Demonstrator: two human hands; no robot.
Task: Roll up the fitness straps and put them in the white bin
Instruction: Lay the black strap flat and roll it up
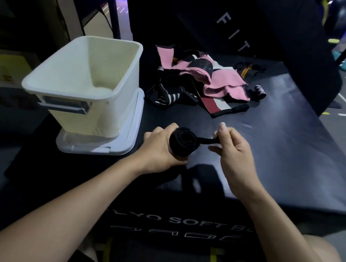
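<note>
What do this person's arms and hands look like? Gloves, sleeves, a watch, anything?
Nothing is worn on them. Both forearms are bare up to the frame's edge, with no sleeves in view. The left hand and right hand are bare: no gloves, and no rings, watch or wristband that I can see. The fingernails look short and plain.

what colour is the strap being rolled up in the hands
Black: the rolled strap shows best in the head view.

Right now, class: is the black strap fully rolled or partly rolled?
Partly rolled. The left hand grips the black strap coil; the right hand pinches its loose tail.
</note>
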